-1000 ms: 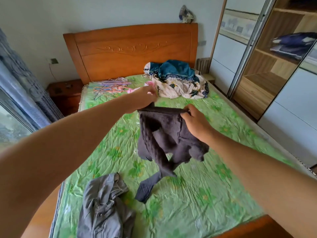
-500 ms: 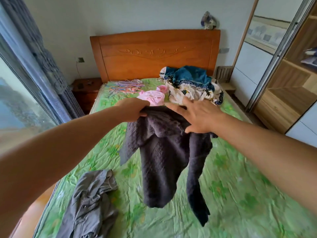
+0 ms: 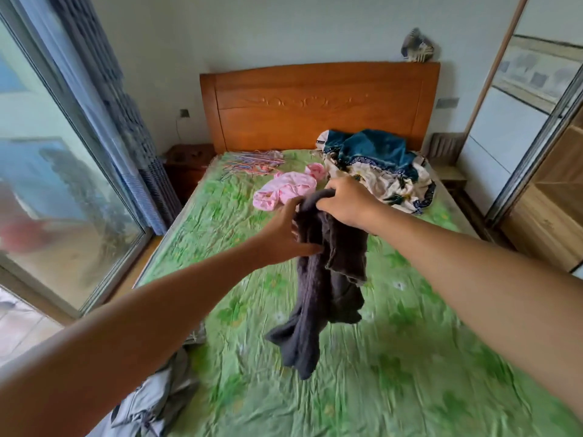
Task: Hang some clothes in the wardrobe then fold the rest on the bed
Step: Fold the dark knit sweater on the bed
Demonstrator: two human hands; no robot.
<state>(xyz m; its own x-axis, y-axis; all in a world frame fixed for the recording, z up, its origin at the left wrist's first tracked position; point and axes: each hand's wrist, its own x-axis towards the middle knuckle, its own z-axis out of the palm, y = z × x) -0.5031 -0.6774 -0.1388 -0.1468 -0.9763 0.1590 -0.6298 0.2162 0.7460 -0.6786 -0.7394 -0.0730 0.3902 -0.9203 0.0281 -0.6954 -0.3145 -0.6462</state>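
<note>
Right hand (image 3: 347, 205) grips the top edge of the sweater (image 3: 328, 279), fingers curled over the bunched fabric. Left hand (image 3: 284, 236) takes the sweater's left side just below, cloth caught between the raised thumb and the fingers (image 3: 307, 247). Both hands have hold of it; neither is free.

Sweater: dark grey-purple knit, ribbed or cabled texture visible on the left part. Hangs in a gathered column from the two hands, in the air above the middle of the bed (image 3: 410, 357). One hem edge folds outward at mid-height. Lowest part, apparently a sleeve, dangles to the left; whether it touches the sheet cannot be told.

Bed: crinkled green sheet with a flower print, wooden headboard (image 3: 318, 102).
- Pink garment (image 3: 284, 190) lies just behind the hands.
- Pile (image 3: 378, 165) of teal and white patterned cloth at the head end, right side.
- Hangers (image 3: 252, 160), thin and coloured, heaped at the head end, left side.
- Grey garment (image 3: 151, 402), crumpled, at the near left corner.

Window (image 3: 63, 184) to the left; wardrobe (image 3: 552, 200) to the right, door slid open on wooden shelves.
</note>
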